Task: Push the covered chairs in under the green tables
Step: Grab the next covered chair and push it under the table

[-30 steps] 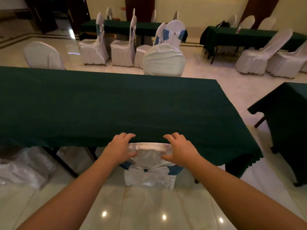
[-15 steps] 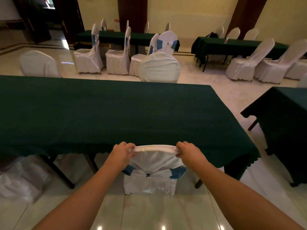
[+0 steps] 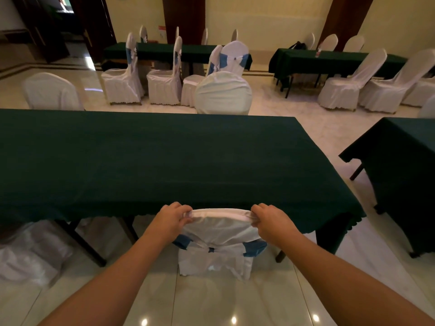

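Observation:
A white covered chair [image 3: 220, 234] with a blue sash stands right in front of me, its seat tucked under the near edge of a long green table [image 3: 150, 161]. My left hand [image 3: 170, 220] grips the left corner of the chair's top. My right hand [image 3: 270, 221] grips the right corner. The chair back stands upright, just outside the hanging tablecloth.
Two covered chairs [image 3: 223, 94] [image 3: 50, 91] stand at the table's far side. A third white-covered chair [image 3: 30, 250] is under the table at the left. Another green table [image 3: 404, 165] is to the right, with more tables and loose chairs [image 3: 350, 83] at the back.
My hands slid outward from the middle of the chair's top to its two corners. The chair back now shows more outside the tablecloth, and my view has tilted up slightly.

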